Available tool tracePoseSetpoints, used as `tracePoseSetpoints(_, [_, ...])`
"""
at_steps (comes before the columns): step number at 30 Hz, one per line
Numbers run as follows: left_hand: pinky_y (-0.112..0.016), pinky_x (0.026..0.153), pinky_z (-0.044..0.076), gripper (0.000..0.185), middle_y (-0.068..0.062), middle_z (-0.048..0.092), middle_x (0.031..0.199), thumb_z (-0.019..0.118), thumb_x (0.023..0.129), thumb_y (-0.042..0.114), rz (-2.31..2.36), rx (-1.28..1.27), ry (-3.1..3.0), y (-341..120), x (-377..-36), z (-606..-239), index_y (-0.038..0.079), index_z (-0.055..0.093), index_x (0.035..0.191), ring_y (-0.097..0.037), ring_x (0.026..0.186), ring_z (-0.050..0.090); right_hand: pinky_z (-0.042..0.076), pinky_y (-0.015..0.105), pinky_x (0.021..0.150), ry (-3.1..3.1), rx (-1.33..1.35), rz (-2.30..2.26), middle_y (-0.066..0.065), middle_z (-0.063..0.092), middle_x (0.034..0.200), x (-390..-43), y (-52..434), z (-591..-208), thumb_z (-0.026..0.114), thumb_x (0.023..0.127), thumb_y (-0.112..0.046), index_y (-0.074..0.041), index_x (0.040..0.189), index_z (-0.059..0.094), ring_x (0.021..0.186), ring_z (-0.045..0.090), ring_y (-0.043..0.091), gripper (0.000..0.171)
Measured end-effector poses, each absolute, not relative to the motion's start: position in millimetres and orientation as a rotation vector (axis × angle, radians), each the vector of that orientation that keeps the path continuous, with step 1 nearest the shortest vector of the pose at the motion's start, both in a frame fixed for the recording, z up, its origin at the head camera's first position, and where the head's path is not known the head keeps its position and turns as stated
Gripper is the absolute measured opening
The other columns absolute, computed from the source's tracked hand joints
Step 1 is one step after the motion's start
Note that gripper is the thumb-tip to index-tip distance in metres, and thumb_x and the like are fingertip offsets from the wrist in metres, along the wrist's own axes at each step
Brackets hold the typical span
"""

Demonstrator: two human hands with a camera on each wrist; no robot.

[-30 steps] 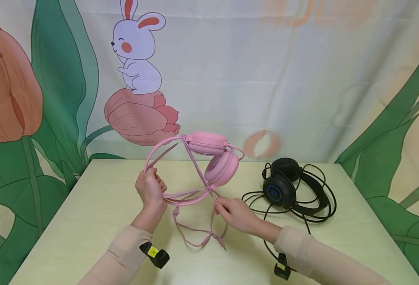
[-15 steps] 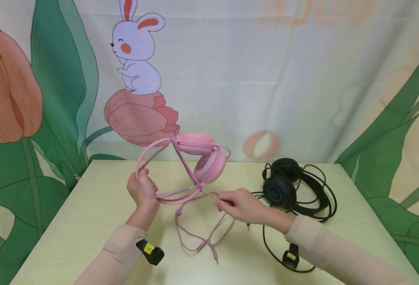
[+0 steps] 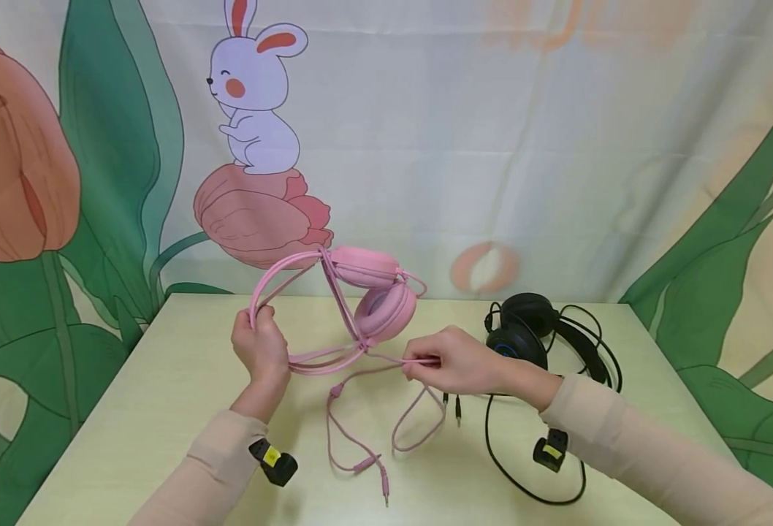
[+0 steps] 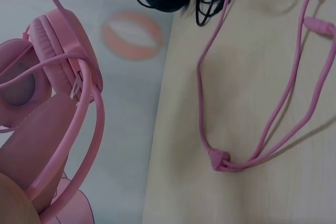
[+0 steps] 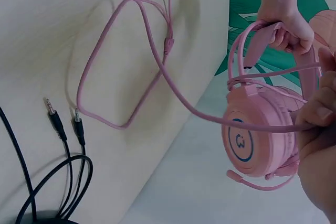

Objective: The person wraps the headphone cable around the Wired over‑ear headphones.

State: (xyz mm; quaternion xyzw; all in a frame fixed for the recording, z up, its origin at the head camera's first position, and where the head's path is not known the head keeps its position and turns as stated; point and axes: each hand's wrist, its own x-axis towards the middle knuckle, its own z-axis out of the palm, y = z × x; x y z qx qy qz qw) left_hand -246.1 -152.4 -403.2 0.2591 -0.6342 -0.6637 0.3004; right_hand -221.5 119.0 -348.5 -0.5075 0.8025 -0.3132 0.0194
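My left hand (image 3: 259, 349) grips the headband of a pink headset (image 3: 364, 267), raised over the table with its ear cups toward the right. Pink cable is wound across the headband arms near the cups. To the right of the headset, my right hand (image 3: 455, 359) pinches a length of this cable between thumb and fingers. Below it, a loop of cable hangs, and the splitter (image 3: 337, 390) leads down to two pink plugs, one of them (image 3: 385, 483) near the front. In the right wrist view a thin microphone boom (image 5: 252, 185) shows beside the cup.
A black headset (image 3: 530, 313) lies at the table's right, partly covered by my right forearm. Its cable (image 3: 489, 438) curves toward the front, and two black plugs (image 5: 56, 121) lie close by my right hand. A printed curtain (image 3: 386, 146) hangs behind the table (image 3: 183, 380).
My right hand has moved right and slightly up, drawing the pink cable out sideways. My left hand has shifted a little left with the headset. The pink plugs have slid toward the front.
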Motion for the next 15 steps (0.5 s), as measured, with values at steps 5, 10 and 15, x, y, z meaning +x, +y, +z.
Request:
tracePoseSetpoints(5, [-0.024, 0.054, 0.028, 0.011, 0.005, 0.038, 0.061, 0.053, 0.083, 0.019, -1.609, 0.648, -1.736, -155, -249, -403, 0.011, 0.05, 0.075, -0.011, 0.057, 0.036, 0.026, 0.015, 0.049, 2.458, -1.571, -1.089, -0.012, 0.037, 0.057, -221, 119, -334, 0.057, 0.089, -0.012, -0.018, 0.076, 0.061, 0.05, 0.029, 0.0, 0.015])
tracePoseSetpoints(10, [-0.025, 0.055, 0.028, 0.011, 0.004, 0.04, 0.06, 0.053, 0.082, 0.018, -1.533, 0.65, -1.77, -158, -252, -408, 0.007, 0.052, 0.078, -0.014, 0.058, 0.036, 0.026, 0.016, 0.05, 2.454, -1.62, -1.073, -0.01, 0.034, 0.057, -223, 121, -319, 0.057, 0.087, -0.008, -0.016, 0.076, 0.06, 0.051, 0.028, 0.0, 0.014])
tracePoseSetpoints(15, [-0.024, 0.056, 0.029, 0.012, 0.003, 0.042, 0.063, 0.053, 0.083, 0.018, -1.521, 0.646, -1.763, -161, -254, -406, 0.008, 0.051, 0.077, -0.013, 0.06, 0.038, 0.028, 0.016, 0.051, 2.434, -1.603, -1.026, -0.009, 0.04, 0.062, -223, 124, -306, 0.056, 0.086, -0.005, -0.015, 0.081, 0.062, 0.053, 0.032, 0.001, 0.012])
